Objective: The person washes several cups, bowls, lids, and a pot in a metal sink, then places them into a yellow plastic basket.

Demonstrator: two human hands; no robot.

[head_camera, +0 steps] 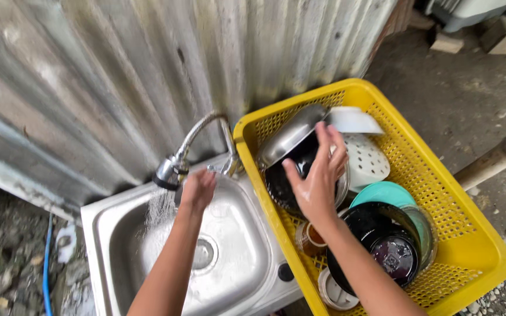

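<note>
Water sprayed from the flexible faucet head [168,171] into the steel sink [238,234], and the person's left hand [197,190] hovered just beside that spray, fingers loosely curled and holding nothing that could be seen. The right hand [317,175] reached into the yellow plastic basket [475,234] to the right of the sink, fingers spread wide and pressed flat against a dark round dish [291,175] that stood on edge; whether the thumb gripped its rim was hard to tell. A metal bowl [291,136] leaned over that dish, with a white bowl [352,120] and a white perforated strainer [367,161] behind. A teal plate [385,193] and a black bowl [382,243] lay nearer the person.
</note>
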